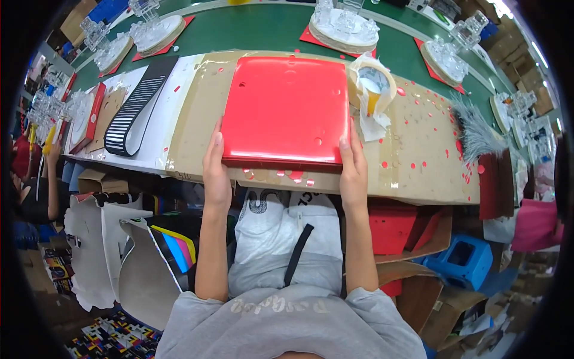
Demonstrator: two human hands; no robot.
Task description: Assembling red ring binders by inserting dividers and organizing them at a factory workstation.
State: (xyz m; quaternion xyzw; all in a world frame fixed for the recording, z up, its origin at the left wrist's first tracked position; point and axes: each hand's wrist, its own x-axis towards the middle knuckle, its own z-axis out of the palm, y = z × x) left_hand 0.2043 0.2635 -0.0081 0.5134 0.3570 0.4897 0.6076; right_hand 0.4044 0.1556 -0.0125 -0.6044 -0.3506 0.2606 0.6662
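A glossy red square box [287, 110] lies flat on the cardboard-covered bench before me, a few small round marks on its top. My left hand [215, 170] grips its near left corner, thumb up and fingers along the side. At the near right corner, my right hand [354, 173] holds it the same way. The undersides of both hands' fingers are partly hidden by the box. Just right of the box stands a tape roll [375, 87] with crumpled backing paper hanging from it.
Red round scraps [412, 166] dot the cardboard [433, 128]. A black-and-white striped strip [140, 107] lies at left, a grey brush [475, 128] at right. Beyond, clear plastic pieces sit on round white bases [156, 35] along a green conveyor [251, 27]. Red boxes [391, 230] are below right. A person's arm [52, 185] shows far left.
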